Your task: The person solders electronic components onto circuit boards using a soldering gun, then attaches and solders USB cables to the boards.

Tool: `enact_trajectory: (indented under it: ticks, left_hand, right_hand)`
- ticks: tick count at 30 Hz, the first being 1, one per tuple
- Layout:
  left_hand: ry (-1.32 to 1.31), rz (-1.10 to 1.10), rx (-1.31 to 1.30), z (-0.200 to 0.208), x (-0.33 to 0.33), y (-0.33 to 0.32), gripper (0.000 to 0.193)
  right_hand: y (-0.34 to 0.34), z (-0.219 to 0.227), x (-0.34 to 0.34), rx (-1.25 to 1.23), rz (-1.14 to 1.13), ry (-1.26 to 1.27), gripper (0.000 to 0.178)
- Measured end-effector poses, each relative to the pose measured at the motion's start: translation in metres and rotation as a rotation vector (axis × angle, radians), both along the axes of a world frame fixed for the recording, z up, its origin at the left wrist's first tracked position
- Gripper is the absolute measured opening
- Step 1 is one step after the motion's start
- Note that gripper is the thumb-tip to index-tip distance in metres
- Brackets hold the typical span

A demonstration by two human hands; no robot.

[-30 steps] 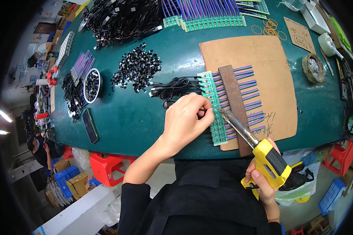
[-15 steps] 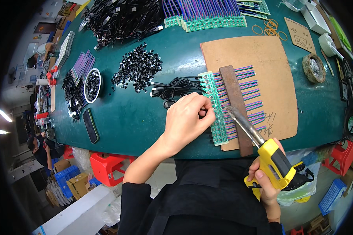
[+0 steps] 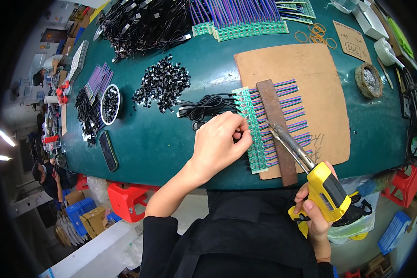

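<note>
My left hand (image 3: 220, 141) is closed in a pinch at the left edge of a green circuit board strip (image 3: 251, 125). A dark bit of cable shows between the fingers; its end is hidden. My right hand (image 3: 314, 211) grips a yellow and black soldering gun (image 3: 328, 192), its metal tip pointing up and left, close to the board's right edge. Purple and blue wires (image 3: 292, 99) run rightward from the strip. A rusty flat metal bar (image 3: 278, 125) lies across them. Black cables (image 3: 208, 105) lead left from the strip's upper part.
The strip rests on a brown cardboard sheet (image 3: 306, 60). Left are a pile of small black connectors (image 3: 162, 83), a white bowl (image 3: 119, 104) and a phone (image 3: 108, 152). More wired boards (image 3: 250, 30) and black cables (image 3: 146, 23) lie behind. A round tin (image 3: 369, 81) stands right.
The soldering gun's tip has shifted slightly up and left. My left hand stays pinched at the strip. The whole view has shifted a little.
</note>
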State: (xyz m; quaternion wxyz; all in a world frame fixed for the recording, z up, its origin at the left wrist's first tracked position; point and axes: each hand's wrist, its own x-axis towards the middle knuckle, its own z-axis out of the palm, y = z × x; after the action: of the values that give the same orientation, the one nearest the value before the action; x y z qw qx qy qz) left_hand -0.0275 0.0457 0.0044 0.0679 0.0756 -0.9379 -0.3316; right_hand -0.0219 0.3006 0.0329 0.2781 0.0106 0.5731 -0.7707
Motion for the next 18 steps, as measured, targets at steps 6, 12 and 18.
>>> enact_trajectory:
  ticks: [6, 12, 18]
  left_hand:
    - [0.058, -0.004, 0.026, 0.002, -0.0017, 0.0044, 0.006]
    - [0.021, 0.001, 0.078, -0.0005, -0.0033, 0.0018, 0.005]
    - [-0.035, 0.015, 0.063, 0.0017, -0.0058, 0.0012, 0.005]
  right_hand:
    - [-0.002, -0.0007, 0.0005, 0.008, -0.004, -0.014, 0.073]
    - [-0.0025, -0.0052, 0.0018, 0.019, 0.09, -0.031, 0.071]
    - [-0.007, -0.0066, -0.0006, 0.043, 0.141, -0.009, 0.068]
